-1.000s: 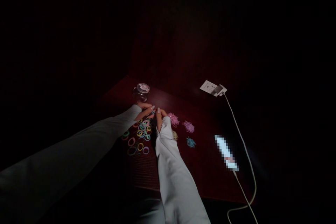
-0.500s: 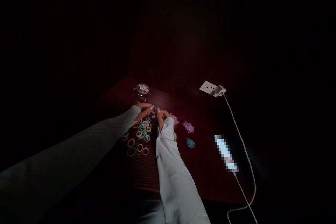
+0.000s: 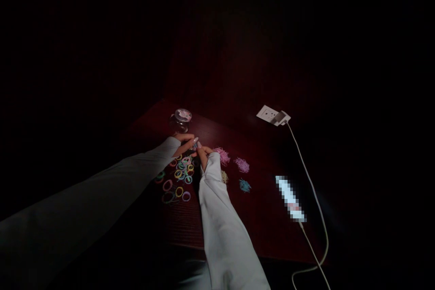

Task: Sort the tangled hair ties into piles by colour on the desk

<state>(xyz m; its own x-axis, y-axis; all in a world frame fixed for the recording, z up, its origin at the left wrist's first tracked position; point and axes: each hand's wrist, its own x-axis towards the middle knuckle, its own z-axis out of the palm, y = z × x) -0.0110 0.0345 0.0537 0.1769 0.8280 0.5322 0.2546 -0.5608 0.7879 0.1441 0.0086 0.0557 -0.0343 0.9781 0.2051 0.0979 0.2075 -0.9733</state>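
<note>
My left hand [image 3: 185, 142] is closed in a pinch at the middle of the dark red table [image 3: 186, 226]. Close beside it, my right hand [image 3: 204, 153] also pinches, its fingertips almost touching the left ones. Something small and bluish shows between the fingertips, too small to name. Below the hands lie several coloured rings [image 3: 183, 172] in a loose heap. Past my right hand are small piles of short strands: pink [image 3: 222, 156], purple [image 3: 242, 165], blue [image 3: 244, 185] and a yellowish one [image 3: 224, 176] partly behind the sleeve.
A clear round jar [image 3: 181, 120] with a patterned lid stands just beyond my left hand. At the right, a glowing, pixelated device [image 3: 290, 199] has a white cable running from it. A charger [image 3: 281, 118] sits in a white socket plate [image 3: 267, 114]. The surroundings are very dark.
My right hand has moved slightly left, bringing its fingertips closer to those of my left hand. The whole view has shifted a little.
</note>
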